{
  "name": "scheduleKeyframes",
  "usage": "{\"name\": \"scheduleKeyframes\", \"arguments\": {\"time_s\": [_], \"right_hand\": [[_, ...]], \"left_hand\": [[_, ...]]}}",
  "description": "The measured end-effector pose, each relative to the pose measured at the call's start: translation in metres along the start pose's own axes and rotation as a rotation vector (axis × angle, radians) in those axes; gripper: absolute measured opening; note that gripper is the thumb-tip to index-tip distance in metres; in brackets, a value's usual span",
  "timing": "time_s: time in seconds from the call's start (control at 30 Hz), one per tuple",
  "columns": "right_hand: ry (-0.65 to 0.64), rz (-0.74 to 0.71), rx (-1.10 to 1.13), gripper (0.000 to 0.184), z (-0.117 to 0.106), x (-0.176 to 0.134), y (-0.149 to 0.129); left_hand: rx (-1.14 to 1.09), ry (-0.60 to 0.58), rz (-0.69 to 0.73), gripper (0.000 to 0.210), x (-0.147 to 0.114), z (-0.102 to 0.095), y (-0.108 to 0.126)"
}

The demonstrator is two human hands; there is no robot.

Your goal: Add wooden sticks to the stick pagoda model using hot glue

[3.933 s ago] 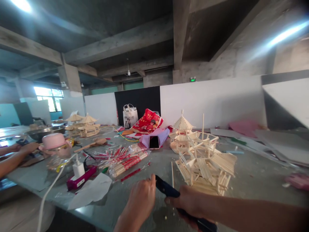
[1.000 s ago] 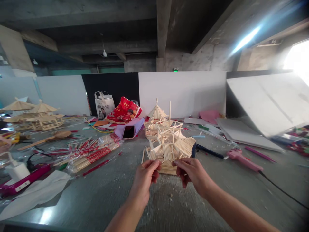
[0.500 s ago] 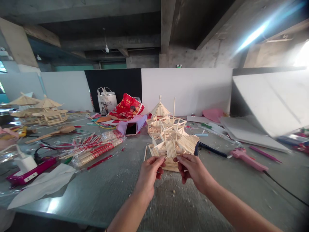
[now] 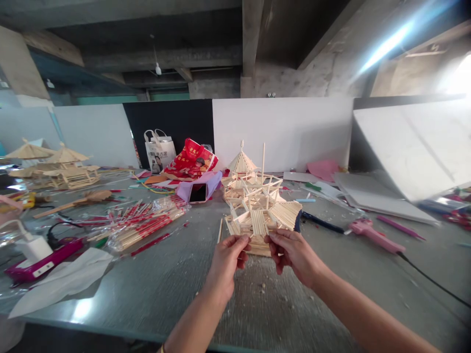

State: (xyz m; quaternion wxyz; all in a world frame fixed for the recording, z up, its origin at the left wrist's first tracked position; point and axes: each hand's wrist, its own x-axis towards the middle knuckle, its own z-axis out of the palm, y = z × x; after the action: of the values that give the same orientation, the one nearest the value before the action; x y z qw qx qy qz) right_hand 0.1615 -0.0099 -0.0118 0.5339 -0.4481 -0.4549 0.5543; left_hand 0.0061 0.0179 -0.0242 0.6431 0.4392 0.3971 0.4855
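Observation:
A pavilion model [image 4: 253, 189] built of thin wooden sticks stands upright in front of me, with a pointed roof at its back. At its near side, my left hand [image 4: 231, 255] pinches thumb against forefinger at the lower left corner of a small panel of wooden sticks [image 4: 259, 223]. On the other side my right hand [image 4: 289, 252] closes its thumb and forefinger at the panel's lower right corner. Fingertips partly hide the grip points. A wider slanted stick roof section [image 4: 286, 214] lies just beyond my right hand.
Bundles of wooden sticks [image 4: 147, 230] in red-marked wrapping lie left, near a purple power strip [image 4: 44, 262]. Behind them is a phone [image 4: 197, 192]. A pink glue gun [image 4: 375, 235] with a trailing cord rests right. More stick pavilions [image 4: 69, 169] stand far left.
The whole view has shifted slightly, so the scene sits a little higher and further left. Both hands keep their pinch at the panel, almost unmoved against the model.

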Motion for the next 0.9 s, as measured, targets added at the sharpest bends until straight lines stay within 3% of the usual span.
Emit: {"name": "scheduleKeyframes", "arguments": {"time_s": [0.9], "right_hand": [[0.002, 0.012, 0.053, 0.020, 0.0012, 0.0024, 0.0039]], "left_hand": [[0.006, -0.014, -0.002, 0.023, -0.0003, -0.0042, -0.0019]]}}
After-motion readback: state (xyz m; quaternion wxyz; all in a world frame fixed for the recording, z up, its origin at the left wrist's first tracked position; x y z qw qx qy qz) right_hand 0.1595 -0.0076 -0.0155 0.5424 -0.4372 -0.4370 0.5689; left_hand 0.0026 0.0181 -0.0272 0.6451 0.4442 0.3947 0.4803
